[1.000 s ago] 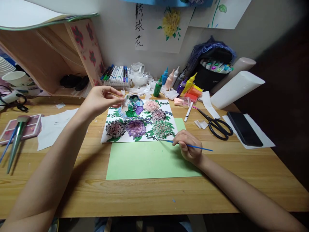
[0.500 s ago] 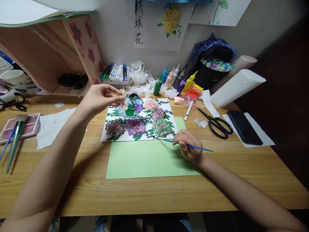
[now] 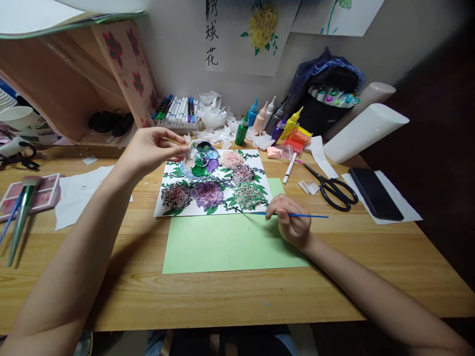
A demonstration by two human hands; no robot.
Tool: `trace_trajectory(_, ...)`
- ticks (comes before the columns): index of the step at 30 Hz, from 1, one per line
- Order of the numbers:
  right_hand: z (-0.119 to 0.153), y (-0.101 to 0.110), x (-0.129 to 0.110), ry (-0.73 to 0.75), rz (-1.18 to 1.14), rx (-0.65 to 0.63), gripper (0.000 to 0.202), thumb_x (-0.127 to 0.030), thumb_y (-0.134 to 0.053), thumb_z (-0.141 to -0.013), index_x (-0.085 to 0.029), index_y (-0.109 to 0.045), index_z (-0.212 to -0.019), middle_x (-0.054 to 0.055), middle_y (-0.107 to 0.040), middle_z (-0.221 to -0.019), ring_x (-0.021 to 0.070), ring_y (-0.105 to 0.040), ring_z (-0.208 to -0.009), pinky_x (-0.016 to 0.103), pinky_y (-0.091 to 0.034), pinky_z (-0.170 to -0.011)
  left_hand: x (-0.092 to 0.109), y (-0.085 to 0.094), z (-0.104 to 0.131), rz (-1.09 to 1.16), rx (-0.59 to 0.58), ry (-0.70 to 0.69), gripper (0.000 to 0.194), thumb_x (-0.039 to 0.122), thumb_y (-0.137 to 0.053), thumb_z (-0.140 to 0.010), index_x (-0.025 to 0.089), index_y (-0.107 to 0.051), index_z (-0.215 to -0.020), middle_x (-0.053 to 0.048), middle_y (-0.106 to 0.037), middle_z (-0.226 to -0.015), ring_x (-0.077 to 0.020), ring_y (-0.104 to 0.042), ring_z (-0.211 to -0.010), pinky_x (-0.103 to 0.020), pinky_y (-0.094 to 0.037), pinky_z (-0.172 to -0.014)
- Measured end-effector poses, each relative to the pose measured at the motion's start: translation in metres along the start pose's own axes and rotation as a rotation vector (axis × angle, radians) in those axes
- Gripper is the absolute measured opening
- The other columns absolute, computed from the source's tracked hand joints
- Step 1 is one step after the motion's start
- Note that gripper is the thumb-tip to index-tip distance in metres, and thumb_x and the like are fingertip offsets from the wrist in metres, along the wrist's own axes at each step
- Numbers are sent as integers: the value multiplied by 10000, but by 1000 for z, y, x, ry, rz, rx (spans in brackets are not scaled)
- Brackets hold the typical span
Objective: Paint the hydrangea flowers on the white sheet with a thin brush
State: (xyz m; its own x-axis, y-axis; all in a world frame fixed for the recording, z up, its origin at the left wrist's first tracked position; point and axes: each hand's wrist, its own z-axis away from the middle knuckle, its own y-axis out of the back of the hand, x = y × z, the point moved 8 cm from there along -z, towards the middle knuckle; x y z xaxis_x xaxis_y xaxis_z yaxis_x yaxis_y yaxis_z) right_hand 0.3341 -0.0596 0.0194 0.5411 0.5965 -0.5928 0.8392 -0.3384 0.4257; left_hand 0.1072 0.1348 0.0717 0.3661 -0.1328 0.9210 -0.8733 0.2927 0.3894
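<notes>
My left hand point(image 3: 156, 148) pinches the edge of a round paint palette point(image 3: 201, 170) smeared with green, purple, dark and pale paint, held over the upper left of a flower picture point(image 3: 208, 195). That white sheet bears several fluffy flowers in pink, purple, green and black tones, with painted green leaves between them. Closed around a thin blue paintbrush point(image 3: 309, 215) is my right hand point(image 3: 290, 218). The brush lies almost level, its tip at the picture's lower edge below the green flower. Under the picture is a light green sheet point(image 3: 222, 247). The palette covers part of the flowers behind it.
Small paint bottles point(image 3: 242, 130) stand behind the picture, beside scraps of white tissue and a row of markers point(image 3: 180, 110). Black-handled scissors point(image 3: 336, 193) and a phone point(image 3: 374, 194) lie to the right. A large makeup-style brush point(image 3: 24, 217) rests at the left.
The back end of the paintbrush has risen, so it lies more level. Its tip stays by the picture's lower edge. My left hand and the palette hold nearly still.
</notes>
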Motion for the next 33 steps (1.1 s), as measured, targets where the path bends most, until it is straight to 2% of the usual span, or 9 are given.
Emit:
trace_trajectory(5,-1,3,12,-88,-16,32,335,-233,-374,-950,-199,-546,-665,10,-555,-606,139,-517,-602,298,-411,-597,2,0,2,15,-22,14,299,294,-807,-600,135,-673,-815,-12,-694,-672,-150,-669,-685,-293,-593,-721)
trace_trajectory(10,-1,8,18,-117,-56,97,348,-279,-373,-954,-207,-556,-667,10,-558,-567,148,-513,-576,308,-413,-575,1,1,1,3,-15,3,274,291,-800,-609,147,-677,-808,-13,-695,-676,-157,-670,-688,-320,-593,-735)
trace_trajectory(17,0,4,20,-148,-55,55,371,-307,-375,-954,-207,-568,-652,14,-564,-577,148,-520,-585,309,-417,-593,2,0,2,-27,-15,3,306,334,-793,-619,148,-677,-832,-27,-700,-706,-171,-674,-711,-348,-586,-757)
trace_trajectory(23,0,8,19,-140,-73,111,356,-300,-378,-954,-211,-559,-662,10,-563,-556,149,-516,-572,310,-414,-575,2,1,1,-29,-7,1,289,322,-788,-619,143,-679,-819,-47,-705,-733,-177,-675,-715,-344,-586,-740)
trace_trajectory(29,-1,3,21,-165,-83,57,352,-294,-386,-952,-205,-571,-666,12,-571,-577,147,-522,-582,309,-423,-587,1,0,1,-21,-13,-20,294,330,-790,-613,161,-682,-827,-10,-707,-713,-175,-675,-737,-333,-574,-757)
trace_trajectory(33,-1,10,24,-199,-40,112,382,-320,-388,-951,-204,-564,-632,10,-558,-564,138,-513,-557,302,-417,-574,0,0,0,-24,-30,-26,323,355,-785,-606,164,-679,-843,11,-714,-719,-164,-680,-751,-302,-569,-750)
